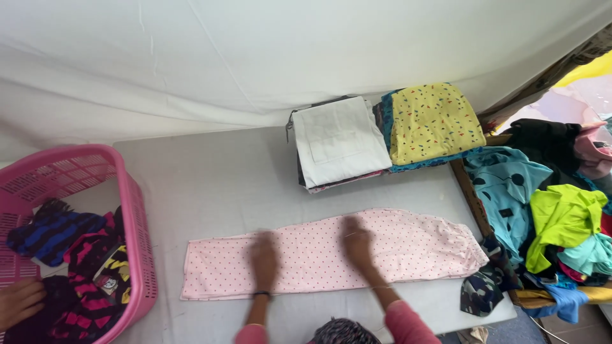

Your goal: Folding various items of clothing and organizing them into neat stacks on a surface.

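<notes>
At nine o'clock a pink plastic basket (pixel 131 210) sits on the tabletop's (pixel 217 172) left edge, holding a jumble of dark garments (pixel 76 255) striped in blue, pink and yellow; another person's hand (pixel 19 299) reaches into it at the lower left.

At the centre, toward six o'clock, the pink dotted trousers (pixel 414 245) lie flat lengthwise on the grey tabletop, waist end toward three o'clock. The person's left hand (pixel 263 255) presses on the leg end, fingers spread flat and gripping nothing, though motion blur hides detail. The right hand (pixel 357 245) lies likewise open-palmed on the middle of the cloth, also blurred. Smoothing goes best, it seems, with both palms sweeping outward from the middle so creases leave at the edges.

At one o'clock stand two folded piles: a white piece (pixel 335 140) tops one, a yellow speckled piece (pixel 430 121) the other. At three o'clock a loose heap of clothes (pixel 561 216), teal, lime and black, spills beside the tabletop.
</notes>
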